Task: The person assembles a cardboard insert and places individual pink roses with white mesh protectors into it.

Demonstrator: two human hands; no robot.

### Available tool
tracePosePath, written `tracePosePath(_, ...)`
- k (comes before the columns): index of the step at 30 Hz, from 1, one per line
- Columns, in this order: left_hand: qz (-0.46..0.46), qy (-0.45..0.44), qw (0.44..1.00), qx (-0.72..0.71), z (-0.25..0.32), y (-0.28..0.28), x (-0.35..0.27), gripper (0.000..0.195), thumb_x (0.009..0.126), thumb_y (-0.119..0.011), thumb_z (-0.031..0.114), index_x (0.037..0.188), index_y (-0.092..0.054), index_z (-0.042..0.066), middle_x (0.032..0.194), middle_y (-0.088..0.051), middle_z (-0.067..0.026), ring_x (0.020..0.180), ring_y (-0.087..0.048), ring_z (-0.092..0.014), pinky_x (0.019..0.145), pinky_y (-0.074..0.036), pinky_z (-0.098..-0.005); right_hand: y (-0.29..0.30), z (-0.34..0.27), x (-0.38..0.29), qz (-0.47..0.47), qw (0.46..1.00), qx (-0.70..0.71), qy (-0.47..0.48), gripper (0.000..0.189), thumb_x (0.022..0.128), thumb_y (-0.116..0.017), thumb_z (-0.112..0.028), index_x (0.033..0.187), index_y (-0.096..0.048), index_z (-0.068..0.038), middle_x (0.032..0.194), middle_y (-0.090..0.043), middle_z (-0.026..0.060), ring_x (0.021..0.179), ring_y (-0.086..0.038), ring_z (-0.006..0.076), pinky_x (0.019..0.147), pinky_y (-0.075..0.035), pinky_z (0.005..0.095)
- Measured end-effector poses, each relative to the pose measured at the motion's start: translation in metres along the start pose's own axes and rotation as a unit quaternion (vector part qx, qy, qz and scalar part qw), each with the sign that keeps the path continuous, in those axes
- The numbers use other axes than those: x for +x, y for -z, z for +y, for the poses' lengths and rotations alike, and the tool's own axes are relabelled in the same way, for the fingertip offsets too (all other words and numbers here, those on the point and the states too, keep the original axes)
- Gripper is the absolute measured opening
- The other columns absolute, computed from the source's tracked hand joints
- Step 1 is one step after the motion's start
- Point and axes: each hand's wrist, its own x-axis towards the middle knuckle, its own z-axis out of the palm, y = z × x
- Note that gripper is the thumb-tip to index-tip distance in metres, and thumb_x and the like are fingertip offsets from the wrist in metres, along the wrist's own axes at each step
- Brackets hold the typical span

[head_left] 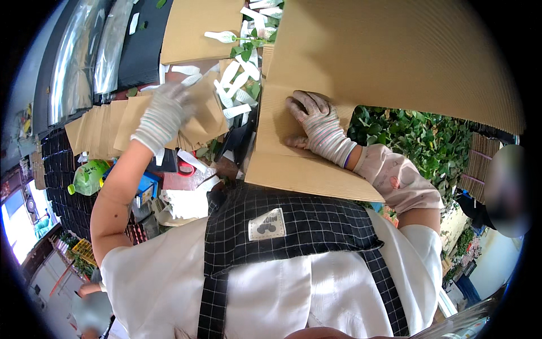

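My left hand, in a striped knit glove, is motion-blurred over a fanned row of brown paperboard pieces. Whether its fingers hold one cannot be made out. My right hand wears a similar glove, soiled at the fingertips, and lies palm down on a creased sheet of corrugated cardboard. Its thumb is spread from the other fingers, and nothing shows in its grasp. Several white mesh bud sleeves are heaped between the two hands. One sleeve is on a leafy green stem.
A larger corrugated sheet rises at the upper right, beside dense green foliage. Clear plastic film and black sheets lie at the upper left. Below them are a green plastic bottle and a red-handled tool. Another person is behind.
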Motion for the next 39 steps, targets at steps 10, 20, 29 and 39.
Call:
tracePosePath(10,0.103,0.071,0.699,-0.704,0.112,0.044,0.039,0.028,0.079,-0.064,0.014,0.104,-0.058,0.002,0.089,-0.064,-0.008,0.084,-0.059,-0.015,0.076,-0.048,-0.0292,0.005,0.002,0.007,-0.083,0.991,-0.085,0.065,0.081,0.063,-0.063,-0.055,0.128,-0.043,-0.013,0.132,-0.036,0.0145,0.123,-0.033,0.0351,0.097,-0.033,0.0477)
tracePosePath(20,-0.143,0.212,0.687,-0.68,0.128,0.046,0.099,0.03,0.08,-0.06,0.019,0.103,-0.058,0.0,0.102,-0.059,-0.0149,0.096,-0.055,-0.023,0.086,-0.043,-0.0309,0.024,0.017,-0.013,0.12,0.989,0.081,0.027,0.037,0.067,-0.069,-0.022,0.101,-0.06,-0.009,0.108,-0.058,0.0083,0.103,-0.054,0.0282,0.087,-0.042,0.0419)
tracePosePath(29,-0.18,0.074,0.894,-0.404,0.133,0.032,0.092,0.027,0.084,-0.049,0.029,0.096,-0.062,0.008,0.104,-0.058,-0.0174,0.112,-0.046,-0.035,0.093,-0.032,-0.0537,0.01,-0.003,0.005,0.0,0.995,0.042,0.095,0.08,0.06,-0.07,-0.052,0.121,-0.044,-0.006,0.129,-0.036,0.017,0.126,-0.029,0.0351,0.101,-0.028,0.0494)
tracePosePath(39,-0.048,0.284,0.667,-0.687,0.139,0.022,0.046,0.026,0.079,-0.061,0.023,0.091,-0.06,0.0,0.081,-0.063,-0.0173,0.078,-0.061,-0.03,0.073,-0.048,-0.0348,0.015,-0.015,0.002,0.004,0.99,0.068,0.12,0.069,0.069,-0.064,-0.049,0.123,-0.046,-0.009,0.125,-0.044,0.0181,0.122,-0.037,0.0324,0.101,-0.03,0.0467)
